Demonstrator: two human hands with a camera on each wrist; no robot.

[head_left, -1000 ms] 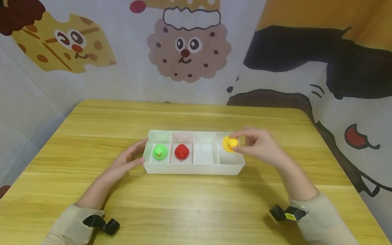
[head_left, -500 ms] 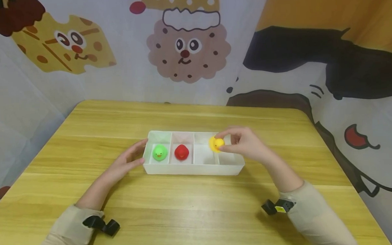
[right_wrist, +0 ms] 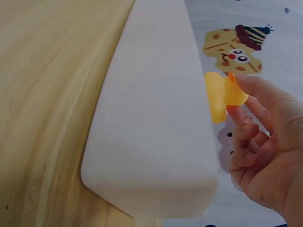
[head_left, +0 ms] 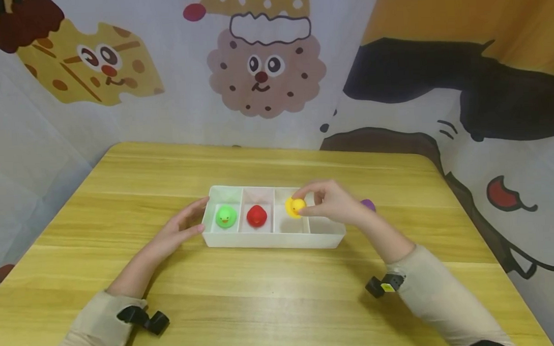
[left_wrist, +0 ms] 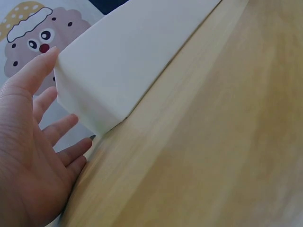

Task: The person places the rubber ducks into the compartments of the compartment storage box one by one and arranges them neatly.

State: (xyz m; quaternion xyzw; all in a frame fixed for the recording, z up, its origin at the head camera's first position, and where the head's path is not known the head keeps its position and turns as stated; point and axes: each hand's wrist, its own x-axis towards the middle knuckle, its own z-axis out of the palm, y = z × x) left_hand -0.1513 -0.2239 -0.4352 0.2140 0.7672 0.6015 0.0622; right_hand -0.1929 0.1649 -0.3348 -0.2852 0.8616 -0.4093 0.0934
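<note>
A white box [head_left: 256, 240] with side-by-side compartments stands on the table. A green toy duck [head_left: 225, 216] sits in its leftmost compartment, a red toy duck [head_left: 257, 216] in the one beside it. My right hand [head_left: 335, 201] pinches a yellow toy duck [head_left: 295, 207] between thumb and fingertips, over the third compartment. In the right wrist view that duck [right_wrist: 226, 94] shows past the box's rim, tilted sideways. My left hand [head_left: 180, 228] lies against the box's left end, thumb tip at the near corner; in the left wrist view its fingers [left_wrist: 60, 130] are loosely extended.
A purple object [head_left: 367, 205] lies on the wooden table [head_left: 263, 301] right of the box, partly hidden behind my right wrist. A cloth [head_left: 178, 110] with cartoon prints hangs behind the table's back edge. Both sleeves bear small black wrist cameras [head_left: 144, 319].
My right hand has carried the yellow toy duck leftward, from over the rightmost compartment to over the third. The purple object has come into view behind the wrist. My left hand stays put.
</note>
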